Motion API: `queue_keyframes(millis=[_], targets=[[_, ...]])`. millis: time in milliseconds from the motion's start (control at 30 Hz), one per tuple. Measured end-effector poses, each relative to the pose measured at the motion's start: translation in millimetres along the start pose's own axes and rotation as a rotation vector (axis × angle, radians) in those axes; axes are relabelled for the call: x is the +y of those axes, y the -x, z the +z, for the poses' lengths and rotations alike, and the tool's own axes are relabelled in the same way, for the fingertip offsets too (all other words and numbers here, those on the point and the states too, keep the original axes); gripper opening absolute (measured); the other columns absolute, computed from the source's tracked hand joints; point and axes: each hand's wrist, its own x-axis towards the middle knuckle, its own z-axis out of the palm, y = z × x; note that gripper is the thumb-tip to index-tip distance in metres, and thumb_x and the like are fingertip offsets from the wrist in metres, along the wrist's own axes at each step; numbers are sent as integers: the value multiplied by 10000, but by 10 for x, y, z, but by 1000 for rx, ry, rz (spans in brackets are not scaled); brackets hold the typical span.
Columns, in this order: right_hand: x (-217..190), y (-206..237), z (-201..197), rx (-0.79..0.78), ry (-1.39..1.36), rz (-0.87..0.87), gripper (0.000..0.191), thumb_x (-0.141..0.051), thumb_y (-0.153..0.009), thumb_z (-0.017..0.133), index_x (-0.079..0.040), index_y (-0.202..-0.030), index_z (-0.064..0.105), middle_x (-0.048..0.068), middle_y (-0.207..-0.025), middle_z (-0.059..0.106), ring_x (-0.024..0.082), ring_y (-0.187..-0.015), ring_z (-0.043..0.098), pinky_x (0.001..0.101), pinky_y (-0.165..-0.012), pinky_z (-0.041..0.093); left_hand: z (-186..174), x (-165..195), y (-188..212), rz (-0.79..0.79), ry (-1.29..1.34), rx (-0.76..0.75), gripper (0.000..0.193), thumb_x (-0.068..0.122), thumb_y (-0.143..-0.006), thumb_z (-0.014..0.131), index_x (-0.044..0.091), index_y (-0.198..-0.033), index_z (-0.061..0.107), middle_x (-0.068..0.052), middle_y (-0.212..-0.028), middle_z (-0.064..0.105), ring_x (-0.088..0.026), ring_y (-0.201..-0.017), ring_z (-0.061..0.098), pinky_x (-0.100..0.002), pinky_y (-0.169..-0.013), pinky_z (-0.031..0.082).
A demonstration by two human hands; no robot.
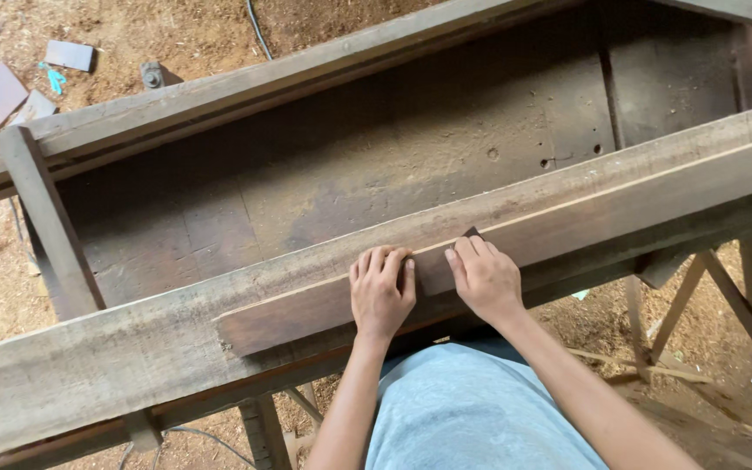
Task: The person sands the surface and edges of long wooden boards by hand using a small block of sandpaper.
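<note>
A: Hands?
B: Left hand (pixel 382 292) flat on plank (pixel 515 235), fingers curled over its top edge. Right hand (pixel 483 277) beside it, fingers pinching dark pad (pixel 472 232) against that edge.

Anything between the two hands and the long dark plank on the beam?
Nothing visible. The left hand and right hand both rest directly on the long dark wooden plank. A small dark piece shows at the right fingertips; what it is cannot be told.
</note>
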Motion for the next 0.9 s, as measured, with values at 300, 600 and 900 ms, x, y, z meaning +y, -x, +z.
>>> queue_keyframes(millis=[300,600,900], targets=[[112,26,0,2,31,56,358,-321,-1076,489,-113,-805,596,90,-717,648,278,-609,664,402,-524,529,71,82,24,11,12,81,220,204,-885,687,114,-1085,702,-95,-1101,633,-304,-1149,554,-455,-1028,380],[439,6,-130,136,-25,-13,247,-248,-1049,481,-113,-919,641,99,-771,684,265,-606,671,387,-500,526,704,541,-12,62,77,40,257,153,-993,611,75,-1235,650,-143,-1222,597,-346,-1260,520,-477,-1113,395],[929,-121,-251,-180,-12,83,228,-244,-1077,442,-101,-951,566,80,-698,659,234,-545,635,387,-434,509,915,734,-118,-19,-225,36,271,352,-998,611,125,-1125,690,-109,-1121,637,-306,-1114,577,-442,-997,423]])
